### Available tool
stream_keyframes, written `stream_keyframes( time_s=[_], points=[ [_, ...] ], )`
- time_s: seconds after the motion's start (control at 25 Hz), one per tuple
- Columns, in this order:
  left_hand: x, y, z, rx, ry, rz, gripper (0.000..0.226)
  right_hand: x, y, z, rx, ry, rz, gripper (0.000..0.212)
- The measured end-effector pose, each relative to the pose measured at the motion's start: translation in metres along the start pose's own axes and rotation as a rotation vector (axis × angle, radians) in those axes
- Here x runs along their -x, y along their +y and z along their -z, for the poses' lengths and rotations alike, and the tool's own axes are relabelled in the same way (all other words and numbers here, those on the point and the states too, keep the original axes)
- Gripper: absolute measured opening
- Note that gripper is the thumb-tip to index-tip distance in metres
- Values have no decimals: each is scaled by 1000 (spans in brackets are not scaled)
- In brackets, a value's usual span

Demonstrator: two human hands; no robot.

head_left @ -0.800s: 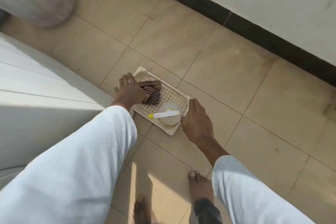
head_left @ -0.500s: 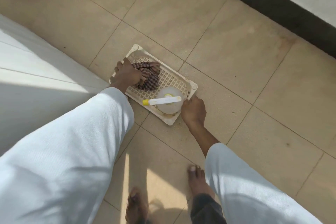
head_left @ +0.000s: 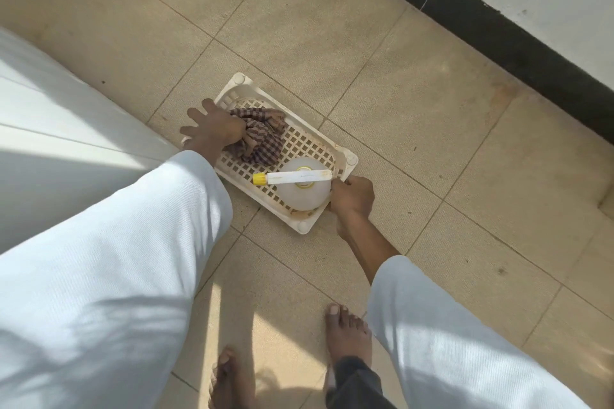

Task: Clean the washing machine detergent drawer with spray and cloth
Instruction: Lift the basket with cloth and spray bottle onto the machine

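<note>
Bending over a cream lattice tray (head_left: 345,156) on the beige tiled floor (head_left: 415,103), both arms in white sleeves (head_left: 139,242) reaching down to it. Gripping the tray's nearer short end with the right hand (head_left: 352,197), fingers curled round the rim just beside the spray bottle (head_left: 300,188). Resting at the tray's opposite end with the left hand (head_left: 212,131) — fingers spread across the rim and slightly beyond it, heel of the hand against the checked cloth (head_left: 260,139); cannot tell whether the thumb side pinches the fabric.

Lying bunched inside the tray, brown-and-white check, toward the end away from the right hand. Standing upright inside the tray at the right-hand end — a round translucent body seen from above, a white spray head with a yellow nozzle tip (head_left: 259,179) pointing toward the cloth.

Flanking the tray on the left-hand side, a white appliance top (head_left: 59,129), partly sunlit. Beyond the tray, a black skirting band (head_left: 498,40) under a white wall. Nearer than the tray, two bare feet (head_left: 347,332) on the tiles.
</note>
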State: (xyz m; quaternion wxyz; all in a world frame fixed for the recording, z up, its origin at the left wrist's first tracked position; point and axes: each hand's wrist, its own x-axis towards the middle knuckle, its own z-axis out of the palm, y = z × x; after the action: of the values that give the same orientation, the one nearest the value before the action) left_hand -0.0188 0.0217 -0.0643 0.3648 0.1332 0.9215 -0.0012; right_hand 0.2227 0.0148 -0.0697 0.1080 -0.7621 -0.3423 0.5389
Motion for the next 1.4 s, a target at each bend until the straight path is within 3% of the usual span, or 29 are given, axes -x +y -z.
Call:
stream_keyframes(
  time_s=[0.2,0.36,0.44,0.6,0.76,0.84,0.92,1.0,1.08,1.4],
  points=[
    [102,47,110,-29,1,-143,68,84,-99,66,-10,98,20,36],
    [201,94,257,-31,77,-242,69,190,-221,122,-67,102,90,10],
    [245,110,327,-46,123,-259,76,243,-274,142,-93,110,145,9],
    [351,115,500,-34,144,-308,83,384,-394,184,-102,136,327,45],
    [432,64,646,-67,189,-334,84,524,-470,199,-139,49,453,47],
    [457,20,704,-87,203,-338,88,581,-487,199,-160,-32,503,45],
    [484,-31,747,-98,216,-350,74,632,-487,187,-131,-156,500,35],
    [504,-72,776,-88,289,-353,65,667,-475,164,-146,-295,435,14],
    [509,-99,790,-84,371,-322,63,691,-458,138,-192,-399,368,8],
    [430,-179,747,61,274,-200,70,706,-395,69,-107,-351,247,7]
  ],
)
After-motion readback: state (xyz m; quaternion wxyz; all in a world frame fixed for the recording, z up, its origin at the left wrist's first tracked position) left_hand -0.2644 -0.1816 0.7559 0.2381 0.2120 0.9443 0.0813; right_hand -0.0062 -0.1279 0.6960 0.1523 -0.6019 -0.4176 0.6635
